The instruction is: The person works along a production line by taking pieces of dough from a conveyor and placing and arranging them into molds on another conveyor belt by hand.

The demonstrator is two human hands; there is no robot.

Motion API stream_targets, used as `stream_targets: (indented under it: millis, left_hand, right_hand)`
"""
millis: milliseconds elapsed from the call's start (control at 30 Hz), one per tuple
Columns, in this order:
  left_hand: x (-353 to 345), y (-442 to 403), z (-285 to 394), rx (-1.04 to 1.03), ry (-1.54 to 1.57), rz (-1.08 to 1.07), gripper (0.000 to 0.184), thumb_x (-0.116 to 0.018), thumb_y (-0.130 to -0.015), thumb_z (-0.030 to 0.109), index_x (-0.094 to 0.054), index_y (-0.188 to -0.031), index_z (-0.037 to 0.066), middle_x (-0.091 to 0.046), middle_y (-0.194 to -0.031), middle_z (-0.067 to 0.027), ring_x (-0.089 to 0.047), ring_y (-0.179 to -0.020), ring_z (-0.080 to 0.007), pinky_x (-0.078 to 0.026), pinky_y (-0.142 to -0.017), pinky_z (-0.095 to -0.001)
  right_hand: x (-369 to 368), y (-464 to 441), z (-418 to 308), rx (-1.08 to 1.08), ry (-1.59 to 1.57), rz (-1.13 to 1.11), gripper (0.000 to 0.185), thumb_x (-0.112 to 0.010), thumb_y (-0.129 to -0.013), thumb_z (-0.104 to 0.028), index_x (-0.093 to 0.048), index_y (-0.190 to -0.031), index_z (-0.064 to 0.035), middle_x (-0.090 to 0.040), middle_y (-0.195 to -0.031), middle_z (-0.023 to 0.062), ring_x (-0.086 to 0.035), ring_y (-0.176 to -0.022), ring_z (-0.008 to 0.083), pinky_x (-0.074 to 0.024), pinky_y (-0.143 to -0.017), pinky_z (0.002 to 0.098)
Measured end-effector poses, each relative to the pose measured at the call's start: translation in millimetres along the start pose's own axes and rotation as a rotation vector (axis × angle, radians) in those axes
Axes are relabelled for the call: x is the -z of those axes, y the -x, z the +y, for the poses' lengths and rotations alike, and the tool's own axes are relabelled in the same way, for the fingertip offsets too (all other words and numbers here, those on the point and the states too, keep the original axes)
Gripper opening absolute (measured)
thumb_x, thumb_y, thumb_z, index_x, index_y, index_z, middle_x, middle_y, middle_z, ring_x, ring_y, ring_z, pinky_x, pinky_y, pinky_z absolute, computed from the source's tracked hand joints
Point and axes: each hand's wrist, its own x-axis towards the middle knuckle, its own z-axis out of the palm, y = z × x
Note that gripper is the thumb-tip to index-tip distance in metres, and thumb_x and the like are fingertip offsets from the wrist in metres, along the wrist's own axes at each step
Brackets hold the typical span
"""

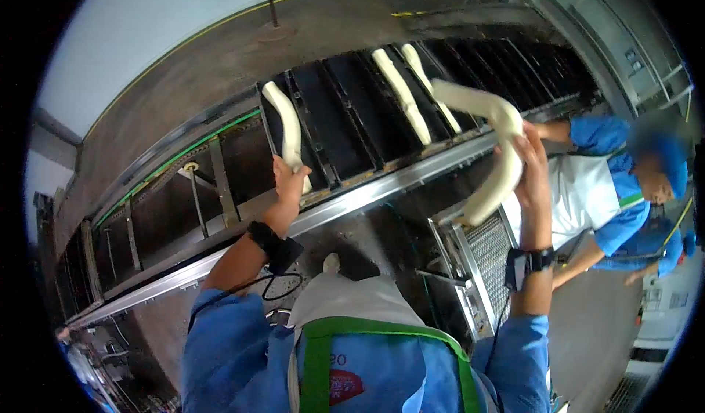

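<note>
My left hand (290,182) is closed around the lower part of a long pale curved piece (285,119), which lies in a dark compartment of the conveyor (345,185). On the right, my right hand (532,160) grips a thicker, strongly bent pale piece (503,119) in the air, over the near edge of the conveyor. Two more pale pieces, one in the middle (400,93) and a thinner one (422,71) to its right, lie in the dark compartments between my hands. Part of the thinner one is hidden behind the raised piece.
A co-worker in blue with a white apron (580,193) stands close at the right, one arm near my right hand. A metal stand with a mesh top (485,248) is below my right hand. Another person (657,248) is farther back. Metal rails (176,273) edge the conveyor.
</note>
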Motion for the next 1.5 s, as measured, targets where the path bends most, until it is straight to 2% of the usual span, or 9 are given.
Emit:
stream_targets:
  millis: [200, 400, 433, 667, 833, 1000, 1133, 1300, 1500]
  left_hand:
    - [21.3, 15.1, -3.3, -0.036, 0.033, -0.02, 0.084, -0.056, -0.059, 0.028, -0.005, -0.121, -0.001, -0.012, -0.126, -0.0165, -0.015, -0.115, -0.0276, -0.018, -0.092, -0.0306]
    - [27.6, 18.1, 11.9, -0.015, 0.06, -0.052, 0.082, -0.054, -0.062, 0.027, -0.005, -0.121, -0.001, -0.009, -0.126, -0.0172, -0.013, -0.116, -0.028, -0.016, -0.092, -0.0298]
    - [25.7, 14.5, 11.5, -0.028, 0.08, -0.046, 0.081, -0.053, -0.063, 0.026, -0.005, -0.121, -0.001, -0.008, -0.126, -0.0172, -0.013, -0.116, -0.0278, -0.015, -0.092, -0.0295]
    - [5.0, 8.9, 22.5, -0.037, 0.076, -0.078, 0.081, -0.052, -0.063, 0.026, -0.003, -0.121, -0.002, -0.007, -0.126, -0.0179, -0.009, -0.117, -0.0275, -0.013, -0.092, -0.0287]
    - [-10.5, 6.9, 26.3, -0.019, 0.214, -0.109, 0.083, -0.054, -0.062, 0.023, 0.0, -0.121, -0.001, -0.003, -0.127, -0.0172, -0.006, -0.117, -0.0265, -0.011, -0.093, -0.0281]
    - [-32.4, 14.4, 32.2, -0.033, 0.162, -0.165, 0.089, -0.057, -0.06, 0.023, 0.003, -0.121, -0.002, -0.001, -0.127, -0.0173, -0.005, -0.117, -0.0266, -0.01, -0.094, -0.0299]
    - [-32.3, 1.5, 29.1, -0.026, 0.213, -0.156, 0.087, -0.057, -0.061, 0.021, 0.002, -0.121, -0.001, -0.001, -0.127, -0.0162, -0.004, -0.118, -0.0252, -0.008, -0.094, -0.0291]
    - [-73.4, -13.0, 59.4, 0.15, 0.63, -0.232, 0.064, -0.058, -0.055, 0.003, -0.024, -0.109, 0.006, -0.035, -0.099, -0.0096, -0.039, -0.087, -0.0205, -0.034, -0.075, -0.032]
    - [-127.2, 28.7, 81.9, 0.187, 0.595, -0.228, 0.066, -0.058, -0.056, 0.017, -0.02, -0.109, 0.005, -0.027, -0.109, -0.0138, -0.034, -0.097, -0.0243, -0.031, -0.08, -0.0419]
  right_hand:
    - [-133.4, -82.8, 96.6, -0.215, -0.247, -0.451, 0.039, -0.053, -0.071, -0.016, -0.036, -0.101, 0.0006, -0.05, -0.087, 0.0113, -0.052, -0.07, 0.0186, -0.044, -0.061, 0.0269]
    - [-184.3, -63.8, 196.4, -0.204, 0.962, -0.974, 0.037, -0.049, -0.071, -0.017, -0.038, -0.103, -0.0021, -0.052, -0.083, 0.0141, -0.052, -0.073, 0.0223, -0.042, -0.062, 0.0332]
    - [-179.6, -62.5, 219.4, 0.167, 1.033, -0.919, 0.038, -0.049, -0.07, -0.019, -0.038, -0.1, 0.0, -0.051, -0.086, 0.02, -0.052, -0.074, 0.0303, -0.0412, -0.064, 0.0364]
    - [-181.3, -65.1, 251.8, -0.256, 1.252, -0.702, 0.036, -0.039, -0.073, -0.026, -0.039, -0.095, 0.0035, -0.05, -0.088, 0.0224, -0.051, -0.079, 0.0332, -0.0402, -0.067, 0.0393]
    - [-172.0, -81.8, 229.6, -0.088, 1.421, -0.954, 0.037, -0.037, -0.074, -0.014, -0.036, -0.102, 0.0098, -0.049, -0.094, 0.0219, -0.049, -0.088, 0.0322, -0.04, -0.071, 0.0398]
    - [-181.0, -129.2, 273.5, 0.041, 0.859, -0.277, 0.052, -0.037, -0.078, -0.034, -0.032, -0.108, 0.0072, -0.039, -0.105, 0.0244, -0.038, -0.1, 0.0305, -0.0321, -0.083, 0.033]
    - [-181.0, -113.4, 190.5, -0.256, 0.01, -0.654, 0.059, -0.035, -0.078, -0.041, -0.027, -0.114, 0.0057, -0.036, -0.112, 0.0198, -0.034, -0.104, 0.025, -0.0276, -0.086, 0.031]
    - [-113.1, -127.4, 225.8, 0.375, 0.839, -0.733, 0.04, -0.033, -0.08, -0.032, -0.041, -0.102, 0.0006, -0.042, -0.105, 0.0173, -0.034, -0.104, 0.0297, -0.0257, -0.088, 0.0351]
    - [81.2, -4.6, 168.4, -0.131, 0.619, -0.203, 0.048, -0.038, -0.078, -0.038, -0.038, -0.108, -0.0007, -0.043, -0.106, 0.017, -0.041, -0.099, 0.0283, -0.0324, -0.083, 0.032]
